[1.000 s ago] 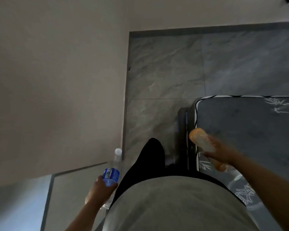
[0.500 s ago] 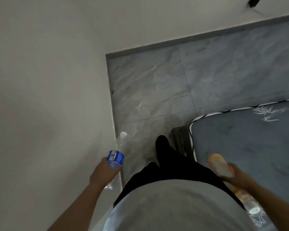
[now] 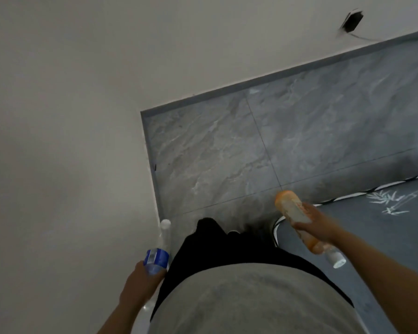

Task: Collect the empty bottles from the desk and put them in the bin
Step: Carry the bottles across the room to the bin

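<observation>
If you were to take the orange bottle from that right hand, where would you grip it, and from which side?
Grip the orange bottle at its free far end, coming from the front. The right hand wraps its middle, and the white cap points back toward the body.

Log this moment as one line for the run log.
phase: carrying | left hand: holds clear bottle | right hand: holds orange bottle | bin: not in view

Greys, one blue band, one orange

Clear bottle (image 3: 161,247) – white cap, blue label. Second bottle (image 3: 297,214) – orange with a pale label, white cap. Floor (image 3: 227,153) in grey marbled tiles; wall (image 3: 70,116) plain off-white. Mattress (image 3: 372,232) dark grey, white bamboo print, black-and-white piping. Shirt (image 3: 239,297) grey, trousers (image 3: 210,247) black
</observation>
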Demonstrator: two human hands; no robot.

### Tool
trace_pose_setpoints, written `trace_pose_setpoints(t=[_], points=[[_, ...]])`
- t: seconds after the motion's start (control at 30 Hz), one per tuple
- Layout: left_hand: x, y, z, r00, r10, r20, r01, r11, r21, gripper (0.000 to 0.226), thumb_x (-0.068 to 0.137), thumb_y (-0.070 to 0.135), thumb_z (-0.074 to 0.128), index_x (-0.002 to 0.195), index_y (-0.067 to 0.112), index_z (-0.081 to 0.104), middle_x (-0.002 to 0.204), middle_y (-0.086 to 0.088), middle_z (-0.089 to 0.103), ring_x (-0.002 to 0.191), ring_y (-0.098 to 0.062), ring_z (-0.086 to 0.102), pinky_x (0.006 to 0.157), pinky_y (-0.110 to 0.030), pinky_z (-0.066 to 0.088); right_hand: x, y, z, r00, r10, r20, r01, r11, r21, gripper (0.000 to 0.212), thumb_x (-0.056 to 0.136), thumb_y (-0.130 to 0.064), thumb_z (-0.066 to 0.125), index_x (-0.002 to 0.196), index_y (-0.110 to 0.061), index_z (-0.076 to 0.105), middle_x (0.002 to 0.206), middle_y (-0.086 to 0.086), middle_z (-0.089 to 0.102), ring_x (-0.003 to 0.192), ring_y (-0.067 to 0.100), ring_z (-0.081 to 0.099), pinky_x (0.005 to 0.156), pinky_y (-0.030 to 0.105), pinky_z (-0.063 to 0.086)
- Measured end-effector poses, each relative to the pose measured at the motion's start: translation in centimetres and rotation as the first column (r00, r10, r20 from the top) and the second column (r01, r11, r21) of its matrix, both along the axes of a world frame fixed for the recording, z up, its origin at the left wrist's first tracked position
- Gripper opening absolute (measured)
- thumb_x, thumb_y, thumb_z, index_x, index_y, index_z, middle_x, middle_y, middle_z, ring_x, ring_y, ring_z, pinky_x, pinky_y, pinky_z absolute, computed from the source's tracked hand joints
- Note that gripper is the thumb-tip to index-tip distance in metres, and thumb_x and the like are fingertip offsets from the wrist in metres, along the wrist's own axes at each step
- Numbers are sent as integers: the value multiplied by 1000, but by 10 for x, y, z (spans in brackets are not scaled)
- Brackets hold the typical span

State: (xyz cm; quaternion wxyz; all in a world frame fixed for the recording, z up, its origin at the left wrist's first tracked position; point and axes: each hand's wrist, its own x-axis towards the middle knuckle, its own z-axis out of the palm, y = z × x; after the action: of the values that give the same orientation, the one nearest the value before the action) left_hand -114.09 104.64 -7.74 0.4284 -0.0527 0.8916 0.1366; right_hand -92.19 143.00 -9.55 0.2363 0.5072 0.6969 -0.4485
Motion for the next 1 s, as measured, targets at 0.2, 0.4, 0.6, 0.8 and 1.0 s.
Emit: trace_pose_setpoints(t=[0.2, 0.4, 0.6, 0.8, 1.0], points=[[-89, 43, -5, 998, -53, 32, 55, 997, -58, 85, 49, 50, 59, 121, 6, 45, 96, -11, 57, 80, -27, 56, 65, -30, 41, -42, 32, -6, 998, -50, 42, 50, 999, -12, 82, 78, -29, 72, 145, -12, 27, 144, 16, 44, 129, 32, 45, 108, 41, 36], [-188, 134, -2, 966, -257, 3, 257, 966, -29, 73, 60, 49, 63, 117, 6, 49, 96, -11, 60, 86, -29, 60, 69, -32, 43, -59, 44, -9, 935, -348, 72, 350, 937, -5, 77, 76, -4, 74, 141, 2, 33, 141, 25, 45, 128, 37, 45, 106, 40, 33], [-251, 264, 8, 876, -479, -48, 481, 876, 37, 50, 69, 42, 66, 109, 17, 48, 100, -8, 60, 81, -22, 53, 70, -29, 39, -51, 56, -11, 797, -589, 134, 596, 803, -17, 75, 74, -3, 76, 139, -1, 38, 140, 25, 46, 127, 38, 45, 105, 42, 33], [-280, 387, 6, 812, -580, -66, 583, 810, 66, 32, 72, 34, 69, 95, 21, 51, 86, -2, 61, 73, -18, 57, 63, -27, 40, -59, 108, -21, 704, -692, 160, 707, 704, -66, 78, 74, -8, 77, 141, -5, 37, 137, 25, 48, 124, 39, 47, 104, 45, 35], [-288, 465, 2, 783, -622, -20, 621, 778, 94, 29, 72, 28, 69, 93, 10, 58, 85, -11, 66, 73, -22, 62, 63, -29, 43, -76, 209, -12, 720, -687, 101, 691, 723, -16, 80, 77, -22, 75, 144, -17, 32, 139, 16, 50, 126, 33, 49, 104, 37, 36]])
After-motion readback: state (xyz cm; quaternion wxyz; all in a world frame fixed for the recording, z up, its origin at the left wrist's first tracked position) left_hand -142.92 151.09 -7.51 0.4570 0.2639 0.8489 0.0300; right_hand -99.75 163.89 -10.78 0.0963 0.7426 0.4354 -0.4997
